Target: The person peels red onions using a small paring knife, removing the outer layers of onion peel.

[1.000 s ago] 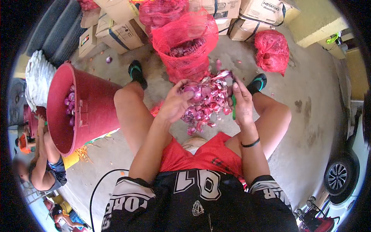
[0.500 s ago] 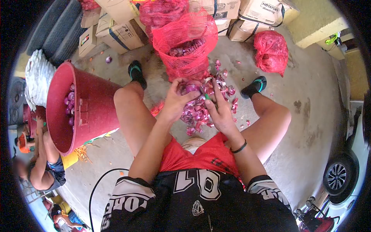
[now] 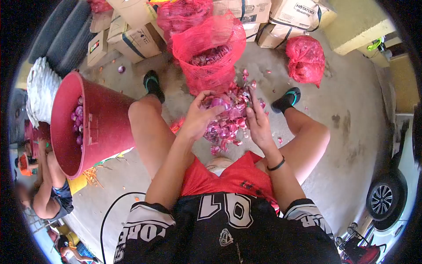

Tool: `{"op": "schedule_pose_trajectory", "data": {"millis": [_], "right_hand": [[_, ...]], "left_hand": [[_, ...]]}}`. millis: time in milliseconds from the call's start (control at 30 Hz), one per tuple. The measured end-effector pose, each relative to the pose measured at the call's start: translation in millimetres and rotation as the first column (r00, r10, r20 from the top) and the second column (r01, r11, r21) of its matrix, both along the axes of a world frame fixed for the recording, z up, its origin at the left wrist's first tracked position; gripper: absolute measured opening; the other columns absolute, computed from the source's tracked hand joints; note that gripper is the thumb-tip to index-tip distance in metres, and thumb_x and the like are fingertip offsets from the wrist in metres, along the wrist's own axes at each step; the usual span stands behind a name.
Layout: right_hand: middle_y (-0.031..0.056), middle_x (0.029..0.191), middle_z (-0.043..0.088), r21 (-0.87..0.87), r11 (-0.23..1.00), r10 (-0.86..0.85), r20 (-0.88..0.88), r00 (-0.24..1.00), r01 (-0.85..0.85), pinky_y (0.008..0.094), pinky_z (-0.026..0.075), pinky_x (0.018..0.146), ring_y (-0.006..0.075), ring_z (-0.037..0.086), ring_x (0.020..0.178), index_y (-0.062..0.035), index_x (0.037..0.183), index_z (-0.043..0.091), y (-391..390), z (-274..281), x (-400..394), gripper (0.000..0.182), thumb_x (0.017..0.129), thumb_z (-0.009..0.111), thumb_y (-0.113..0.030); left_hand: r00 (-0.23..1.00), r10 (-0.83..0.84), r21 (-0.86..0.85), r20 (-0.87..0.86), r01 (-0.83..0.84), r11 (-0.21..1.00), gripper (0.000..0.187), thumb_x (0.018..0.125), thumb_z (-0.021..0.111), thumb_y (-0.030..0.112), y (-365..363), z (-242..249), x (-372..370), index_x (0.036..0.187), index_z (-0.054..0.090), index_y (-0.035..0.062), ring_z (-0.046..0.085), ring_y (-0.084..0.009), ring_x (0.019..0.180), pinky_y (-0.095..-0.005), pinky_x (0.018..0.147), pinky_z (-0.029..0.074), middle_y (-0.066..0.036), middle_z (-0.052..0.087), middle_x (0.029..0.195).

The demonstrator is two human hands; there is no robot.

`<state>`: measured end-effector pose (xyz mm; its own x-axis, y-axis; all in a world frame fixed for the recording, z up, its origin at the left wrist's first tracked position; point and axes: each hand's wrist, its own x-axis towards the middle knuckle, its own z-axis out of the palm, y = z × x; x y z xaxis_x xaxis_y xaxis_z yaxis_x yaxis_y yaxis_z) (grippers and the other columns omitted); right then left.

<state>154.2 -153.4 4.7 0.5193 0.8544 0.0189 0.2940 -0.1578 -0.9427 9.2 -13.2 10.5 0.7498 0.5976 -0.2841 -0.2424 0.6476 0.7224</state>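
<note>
My left hand [image 3: 200, 115] is closed around a red onion [image 3: 217, 103], which shows between thumb and fingers. Off to its right, my right hand [image 3: 259, 122] is closed on a small knife with a green handle; mostly fingers cover the knife now, and its blade is hard to make out. A gap separates the two hands. Below them, a heap of purple onion skins [image 3: 222, 132] lies on the floor between my legs. Just beyond the hands stands an open red mesh sack [image 3: 206, 79] with onions inside.
A big red tub [image 3: 107, 125] holding peeled onions tilts at my left, beside a seated person [image 3: 50, 189]. Cardboard boxes [image 3: 136, 42] line the back. A filled red mesh bag [image 3: 305, 59] lies at the far right; a car wheel [image 3: 381, 200] stands farther right.
My right hand has moved right, away from the onion, and the knife's green handle has become mostly hidden. My left hand keeps hold of the onion.
</note>
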Motion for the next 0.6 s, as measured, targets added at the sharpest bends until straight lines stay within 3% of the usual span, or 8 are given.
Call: {"op": "schedule_pose_trajectory", "data": {"millis": [133,233,333,433,533,600], "right_hand": [[0.0241,0.123,0.059,0.106,0.978,0.155,0.195,0.969,-0.177,0.0357,0.048,0.091,0.0315,0.063,0.106,-0.0047,0.141,0.042,-2.6,23.7,-9.1,0.05,0.094,0.054,-0.011],[0.0241,0.118,0.061,0.05,0.978,0.187,0.237,0.953,-0.204,0.0369,0.049,0.088,0.0353,0.063,0.102,-0.0048,0.14,0.045,-0.5,24.5,-16.4,0.05,0.092,0.057,-0.011],[0.0241,0.113,0.062,0.144,0.969,0.153,0.301,0.941,-0.203,0.0373,0.05,0.085,0.0378,0.063,0.098,-0.0047,0.138,0.048,4.0,23.6,-16.4,0.047,0.092,0.057,-0.009],[0.0238,0.111,0.063,-0.036,0.975,0.221,0.197,0.955,-0.218,0.036,0.05,0.084,0.036,0.064,0.097,-0.0048,0.135,0.051,2.0,34.3,-12.9,0.043,0.092,0.056,-0.008],[0.0205,0.112,0.064,0.161,0.972,0.144,0.164,0.976,-0.171,0.0341,0.049,0.085,0.0303,0.064,0.094,-0.0026,0.132,0.053,3.8,19.0,-11.6,0.039,0.094,0.054,-0.009],[0.0175,0.114,0.064,0.13,0.986,0.107,-0.025,0.994,-0.103,0.0325,0.048,0.087,0.0236,0.063,0.095,-0.0011,0.132,0.053,2.2,14.7,-14.0,0.037,0.096,0.052,-0.011]], "left_hand": [[1.0,-0.003,0.056,0.007,0.003,0.998,0.044,0.083,0.068,-0.001,1.0,-10.7,-4.0,0.121,0.046,0.005,0.063,-0.0249,0.101,-0.042,0.085,0.056,-0.013,0.062,0.114],[1.0,-0.03,0.076,0.006,0.029,0.997,0.043,0.085,0.067,0.001,2.4,-13.8,-5.5,0.122,0.045,0.0059,0.063,-0.0259,0.102,-0.0444,0.086,0.056,-0.012,0.061,0.117],[1.0,0.002,0.011,-0.006,-0.002,1.0,0.046,0.081,0.071,-0.001,2.0,-8.7,-5.9,0.12,0.046,0.0036,0.064,-0.0236,0.097,-0.0402,0.084,0.056,-0.012,0.061,0.112],[1.0,-0.014,0.02,0.008,0.014,1.0,0.045,0.083,0.069,0.0,2.9,-11.1,-6.5,0.122,0.046,0.0049,0.064,-0.0246,0.098,-0.042,0.083,0.056,-0.012,0.061,0.113],[0.999,-0.041,0.012,0.035,0.04,0.999,0.044,0.084,0.067,-0.001,3.3,-9.8,-6.3,0.122,0.046,0.006,0.064,-0.0256,0.1,-0.0443,0.085,0.056,-0.013,0.062,0.114],[0.998,-0.056,0.013,0.041,0.055,0.998,0.045,0.083,0.066,-0.002,3.7,-9.5,-5.8,0.123,0.046,0.0059,0.064,-0.0255,0.101,-0.0442,0.086,0.056,-0.013,0.061,0.114]]}}
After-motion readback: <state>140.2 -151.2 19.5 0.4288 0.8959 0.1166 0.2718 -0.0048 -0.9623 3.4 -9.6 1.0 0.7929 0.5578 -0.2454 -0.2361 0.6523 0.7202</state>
